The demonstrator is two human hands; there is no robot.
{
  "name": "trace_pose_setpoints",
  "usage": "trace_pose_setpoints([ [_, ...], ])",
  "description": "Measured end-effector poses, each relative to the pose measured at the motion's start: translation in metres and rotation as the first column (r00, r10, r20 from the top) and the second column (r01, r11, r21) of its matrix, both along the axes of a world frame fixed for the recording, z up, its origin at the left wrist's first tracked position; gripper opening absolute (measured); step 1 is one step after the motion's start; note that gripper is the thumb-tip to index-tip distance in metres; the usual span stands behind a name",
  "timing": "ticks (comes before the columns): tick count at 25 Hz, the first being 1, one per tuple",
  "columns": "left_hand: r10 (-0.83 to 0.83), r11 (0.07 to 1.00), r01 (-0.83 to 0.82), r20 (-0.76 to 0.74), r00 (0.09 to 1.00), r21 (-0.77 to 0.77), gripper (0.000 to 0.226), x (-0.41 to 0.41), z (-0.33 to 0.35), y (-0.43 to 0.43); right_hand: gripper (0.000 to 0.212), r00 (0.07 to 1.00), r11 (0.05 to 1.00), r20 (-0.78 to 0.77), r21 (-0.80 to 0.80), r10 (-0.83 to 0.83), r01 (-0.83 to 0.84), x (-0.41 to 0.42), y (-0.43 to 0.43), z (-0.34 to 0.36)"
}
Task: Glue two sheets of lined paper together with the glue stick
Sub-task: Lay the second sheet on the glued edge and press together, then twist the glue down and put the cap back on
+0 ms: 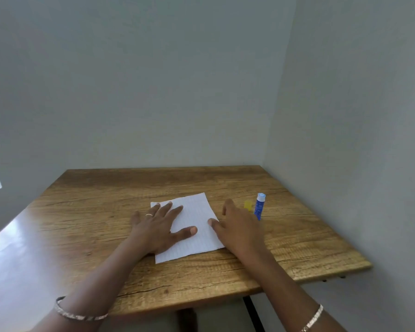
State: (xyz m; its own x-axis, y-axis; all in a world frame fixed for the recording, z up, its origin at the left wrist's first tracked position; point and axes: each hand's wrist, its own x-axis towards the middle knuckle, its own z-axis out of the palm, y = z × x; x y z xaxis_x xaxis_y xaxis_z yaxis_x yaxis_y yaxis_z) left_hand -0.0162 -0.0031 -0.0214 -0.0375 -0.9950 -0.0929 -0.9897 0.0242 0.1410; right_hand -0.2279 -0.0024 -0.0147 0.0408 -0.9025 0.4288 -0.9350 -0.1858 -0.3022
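Observation:
White lined paper (197,216) lies flat near the middle of the wooden table (101,212); I cannot tell whether it is one sheet or two stacked. My left hand (158,226) rests flat on its left half, fingers spread and straight. My right hand (240,226) lies at the paper's right edge, thumb touching the sheet, fingers stretched toward the glue. A blue glue stick (260,206) stands upright just beyond my right hand. Its yellow cap (248,205) sits beside it, partly hidden by my fingers.
The table stands in a corner, with a grey wall behind it and another close on the right. Bare wood stretches to the left of the paper. The table's front edge runs near my forearms.

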Motion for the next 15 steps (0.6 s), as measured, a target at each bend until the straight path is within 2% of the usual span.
trace_pose_setpoints([
  [2, -0.009, 1.0, 0.009, -0.001, 1.0, -0.011, 0.123, 0.001, -0.003, -0.002, 0.029, 0.983, 0.974, 0.161, -0.194, -0.087, 0.118, -0.026, 0.006, -0.002],
  [4, -0.001, 1.0, 0.0, -0.016, 1.0, -0.019, 0.127, 0.004, -0.005, -0.005, 0.031, 0.901, 0.904, 0.427, -0.351, -0.079, 0.246, -0.054, 0.006, -0.001],
  [6, 0.025, 0.999, -0.026, -0.041, 0.999, -0.025, 0.132, 0.004, -0.004, -0.008, 0.034, 0.819, 0.928, 0.573, -0.279, -0.046, 0.247, -0.076, -0.004, 0.004],
  [8, 0.053, 0.997, -0.057, -0.072, 0.996, -0.048, 0.135, 0.002, -0.001, -0.011, 0.046, 0.795, 0.989, 0.605, -0.078, -0.052, 0.123, -0.088, -0.018, 0.008],
  [10, 0.07, 0.993, -0.079, -0.102, 0.992, -0.085, 0.134, 0.0, 0.002, -0.012, 0.045, 0.762, 0.999, 0.647, 0.037, -0.04, 0.021, -0.092, -0.027, 0.007],
  [12, 0.068, 0.984, -0.089, -0.134, 0.989, -0.156, 0.126, -0.004, 0.007, -0.011, 0.033, 0.749, 0.998, 0.662, 0.056, -0.035, -0.003, -0.094, -0.031, 0.001],
  [15, -0.004, 0.951, -0.071, -0.241, 0.971, -0.301, 0.099, -0.014, 0.021, -0.014, 0.018, 0.709, 1.0, 0.705, -0.001, 0.016, -0.021, -0.091, -0.03, 0.004],
])
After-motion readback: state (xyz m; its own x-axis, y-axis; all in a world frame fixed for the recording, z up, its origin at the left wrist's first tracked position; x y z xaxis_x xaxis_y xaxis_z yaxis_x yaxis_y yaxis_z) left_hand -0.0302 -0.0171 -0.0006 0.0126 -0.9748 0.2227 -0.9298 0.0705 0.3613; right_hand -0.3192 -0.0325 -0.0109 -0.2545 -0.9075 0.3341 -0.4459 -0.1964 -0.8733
